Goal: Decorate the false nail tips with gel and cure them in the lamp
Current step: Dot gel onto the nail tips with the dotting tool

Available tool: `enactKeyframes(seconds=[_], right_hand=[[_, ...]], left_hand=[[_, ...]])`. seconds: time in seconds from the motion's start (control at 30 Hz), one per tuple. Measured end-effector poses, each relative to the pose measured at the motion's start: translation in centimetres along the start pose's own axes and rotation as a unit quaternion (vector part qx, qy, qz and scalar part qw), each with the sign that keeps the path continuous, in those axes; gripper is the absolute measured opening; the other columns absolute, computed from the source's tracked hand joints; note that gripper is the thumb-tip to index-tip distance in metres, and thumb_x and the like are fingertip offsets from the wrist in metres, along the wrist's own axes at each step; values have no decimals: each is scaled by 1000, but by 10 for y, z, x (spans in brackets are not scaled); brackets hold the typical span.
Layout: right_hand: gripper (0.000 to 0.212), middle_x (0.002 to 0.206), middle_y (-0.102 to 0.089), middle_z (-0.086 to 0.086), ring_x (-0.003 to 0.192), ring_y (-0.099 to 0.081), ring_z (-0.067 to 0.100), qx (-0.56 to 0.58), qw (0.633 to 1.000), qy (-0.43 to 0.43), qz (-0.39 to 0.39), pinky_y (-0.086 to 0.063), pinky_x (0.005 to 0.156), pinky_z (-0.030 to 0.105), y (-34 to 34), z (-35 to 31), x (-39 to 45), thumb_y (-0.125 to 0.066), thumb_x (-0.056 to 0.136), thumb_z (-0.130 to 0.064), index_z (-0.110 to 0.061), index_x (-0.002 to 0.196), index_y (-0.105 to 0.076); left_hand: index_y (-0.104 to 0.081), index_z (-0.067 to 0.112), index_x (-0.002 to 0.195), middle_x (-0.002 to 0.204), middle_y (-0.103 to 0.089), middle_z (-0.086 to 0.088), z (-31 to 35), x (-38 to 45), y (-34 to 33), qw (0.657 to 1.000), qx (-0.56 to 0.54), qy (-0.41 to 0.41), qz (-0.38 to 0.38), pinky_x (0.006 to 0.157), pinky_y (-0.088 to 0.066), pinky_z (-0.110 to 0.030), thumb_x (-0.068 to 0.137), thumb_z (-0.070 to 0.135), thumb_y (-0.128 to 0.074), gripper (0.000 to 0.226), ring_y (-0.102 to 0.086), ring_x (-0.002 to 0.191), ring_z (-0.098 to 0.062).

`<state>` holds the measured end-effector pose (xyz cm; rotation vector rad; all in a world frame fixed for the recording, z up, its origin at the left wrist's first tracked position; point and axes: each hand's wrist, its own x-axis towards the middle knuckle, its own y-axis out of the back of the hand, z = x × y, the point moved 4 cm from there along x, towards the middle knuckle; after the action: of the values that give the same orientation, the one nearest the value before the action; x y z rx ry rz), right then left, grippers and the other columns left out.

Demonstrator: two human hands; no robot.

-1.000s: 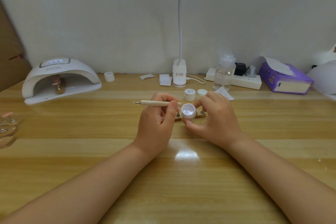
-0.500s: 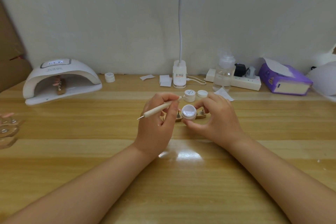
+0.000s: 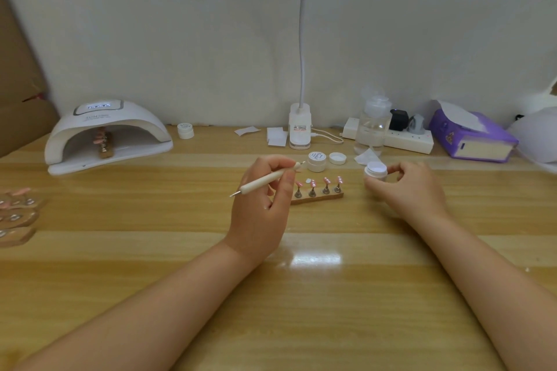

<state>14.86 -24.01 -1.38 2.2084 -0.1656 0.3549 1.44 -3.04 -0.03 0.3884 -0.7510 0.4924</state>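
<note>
My left hand grips a white dotting pen, its metal tip pointing down-left. Just right of that hand a wooden holder carries several pink nail tips on metal stands. My right hand pinches a small open white gel jar to the right of the holder, at table level. A second gel jar and a loose lid stand behind the holder. The white curing lamp sits at the far left with another holder of pink tips inside it.
More wooden holders with tips lie at the left edge. Along the wall stand a small jar, paper pads, the desk lamp base, a clear bottle, a power strip and a purple tissue pack.
My right hand has carried the gel jar from in front of the holder to the right, uncovering the nail tips. My left hand stays in place with the pen.
</note>
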Motion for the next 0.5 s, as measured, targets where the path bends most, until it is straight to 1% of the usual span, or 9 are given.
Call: enactKeyframes(seconds=[0.07, 0.2, 0.27, 0.3, 0.33, 0.37, 0.4, 0.47, 0.5], right_hand=[[33, 109, -56, 2, 99, -53, 21, 9, 998, -52, -43, -46, 83, 37, -4, 7, 1, -68, 68, -49, -26, 90, -60], [30, 104, -63, 0, 96, -58, 22, 7, 996, -55, -71, -49, 82, 38, -8, 6, 2, -69, 65, -46, -27, 87, -64], [35, 107, -63, 0, 99, -57, 22, 3, 995, -59, -86, -49, 85, 39, -9, 8, 2, -70, 64, -47, -27, 93, -66], [42, 113, -60, 2, 105, -55, 23, -2, 994, -63, -85, -47, 88, 40, -9, 8, 3, -71, 65, -47, -27, 101, -65], [50, 118, -55, 3, 110, -51, 24, -1, 995, -65, -72, -45, 91, 40, -7, 8, 4, -71, 66, -48, -26, 110, -62], [55, 119, -51, 3, 111, -49, 23, 15, 997, -58, -45, -43, 92, 39, -3, 7, 3, -70, 68, -47, -25, 117, -58], [54, 113, -49, 1, 107, -49, 20, 49, 998, -35, -4, -42, 89, 35, 1, 3, 2, -70, 71, -45, -25, 118, -56], [38, 91, -47, -7, 85, -48, 12, 141, 986, 44, 72, -40, 74, 26, 10, -12, -3, -69, 77, -38, -21, 110, -62], [27, 80, -47, -9, 74, -46, 9, 177, 977, 86, 84, -39, 67, 24, 12, -22, -8, -68, 80, -34, -18, 102, -66]], left_hand=[[-54, 34, 96, 84, -60, 22, -1, 0, 0, 1000, 0, 6, -4, 64, -47, -28, 92, 31, -49, 7, -57, 74, -4], [-54, 35, 95, 80, -59, 19, -2, 0, 0, 1000, 7, 13, 1, 63, -44, -22, 92, 25, -50, 12, -55, 72, -3], [-53, 36, 95, 80, -59, 15, -2, 0, 1, 1000, 6, 20, 2, 63, -45, -25, 91, 25, -50, 12, -55, 72, -6], [-53, 37, 94, 81, -59, 14, -3, 0, 1, 1000, 7, 22, 2, 63, -45, -26, 91, 26, -50, 13, -55, 72, -7], [-53, 38, 94, 80, -59, 14, -3, 0, 1, 1000, 9, 24, 3, 63, -45, -25, 91, 26, -50, 13, -55, 72, -7], [-53, 38, 93, 80, -59, 14, -3, 0, 2, 1000, 10, 25, 4, 63, -45, -24, 91, 26, -50, 13, -55, 72, -7], [-53, 39, 93, 80, -59, 14, -3, 0, 2, 1000, 12, 25, 6, 63, -44, -22, 91, 26, -50, 13, -54, 71, -6], [-53, 39, 92, 79, -59, 13, -3, 1, 2, 1000, 14, 25, 10, 62, -43, -18, 91, 25, -50, 14, -54, 70, -4], [-52, 38, 92, 79, -59, 12, -3, 1, 3, 1000, 12, 26, 11, 61, -43, -16, 91, 25, -50, 14, -54, 70, -4]])
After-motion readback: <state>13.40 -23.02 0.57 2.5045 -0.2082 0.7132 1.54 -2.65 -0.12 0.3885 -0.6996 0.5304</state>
